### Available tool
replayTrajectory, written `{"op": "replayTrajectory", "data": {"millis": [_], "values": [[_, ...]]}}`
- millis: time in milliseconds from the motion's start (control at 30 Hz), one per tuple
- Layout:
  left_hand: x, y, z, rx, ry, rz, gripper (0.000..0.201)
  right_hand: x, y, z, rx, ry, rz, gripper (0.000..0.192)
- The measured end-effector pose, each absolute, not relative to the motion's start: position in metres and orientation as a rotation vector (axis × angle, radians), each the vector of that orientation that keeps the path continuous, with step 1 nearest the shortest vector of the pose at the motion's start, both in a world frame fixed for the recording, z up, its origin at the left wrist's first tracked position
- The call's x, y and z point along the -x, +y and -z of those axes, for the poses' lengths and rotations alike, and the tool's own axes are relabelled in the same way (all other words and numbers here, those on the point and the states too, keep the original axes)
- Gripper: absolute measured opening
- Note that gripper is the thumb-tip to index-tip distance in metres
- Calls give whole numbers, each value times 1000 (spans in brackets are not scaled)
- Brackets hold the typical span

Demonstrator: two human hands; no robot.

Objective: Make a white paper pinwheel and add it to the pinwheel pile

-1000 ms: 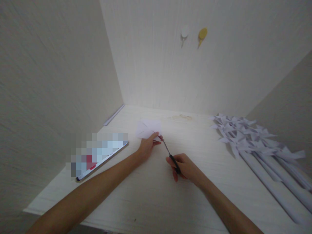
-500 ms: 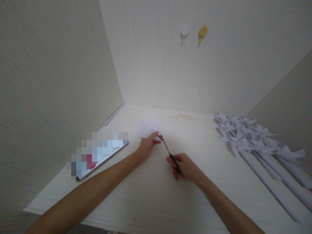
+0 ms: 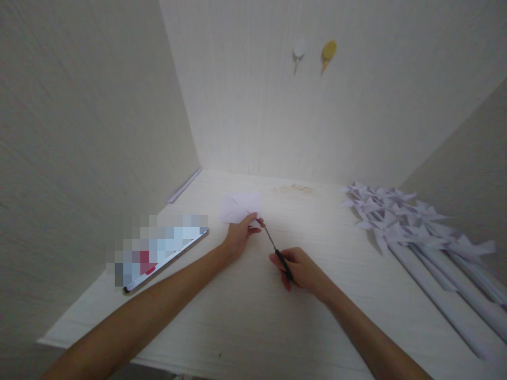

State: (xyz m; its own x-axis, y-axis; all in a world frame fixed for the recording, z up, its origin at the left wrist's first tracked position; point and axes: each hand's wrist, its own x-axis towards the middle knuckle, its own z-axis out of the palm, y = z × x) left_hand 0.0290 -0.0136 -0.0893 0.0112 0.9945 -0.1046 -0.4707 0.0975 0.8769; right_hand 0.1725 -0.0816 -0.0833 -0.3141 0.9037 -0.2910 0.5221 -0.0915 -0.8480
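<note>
My left hand pinches the near corner of a white creased paper square that lies on the pale wooden table. My right hand grips the black handles of a pair of scissors. The blades point up and left, and their tips meet the paper's edge right by my left thumb. Both forearms reach in from the bottom of the view.
A tablet lies flat at the left of the table, its screen blurred. Several white paper pinwheels on rolled paper sticks lie in a row at the right. Two hooks, white and yellow, hang on the back wall. Walls close in on three sides.
Almost nothing has moved. My hands, the scissors and the paper keep their places; the view has shifted very slightly.
</note>
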Motion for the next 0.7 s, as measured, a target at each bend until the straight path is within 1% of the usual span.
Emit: {"op": "replayTrajectory", "data": {"millis": [133, 300, 433, 533, 700], "values": [[-28, -12, 90, -708, 920, -1374, 13, -171, -82, 82, 1526, -1766, -1362, 42], [-30, -17, 90, -831, 967, -1334, 17, -162, -82, 82, 1416, -1430, -1160, 26], [-33, -29, 86, -1073, 1100, -1204, 19, -162, -80, 86, 1340, -1253, -1085, 27], [-34, -38, 83, -1295, 1088, -1141, 16, -164, -79, 87, 1307, -1226, -1028, 30], [-35, -42, 84, -1387, 1063, -1085, 25, -163, -78, 86, 1297, -1255, -1001, 28]]}}
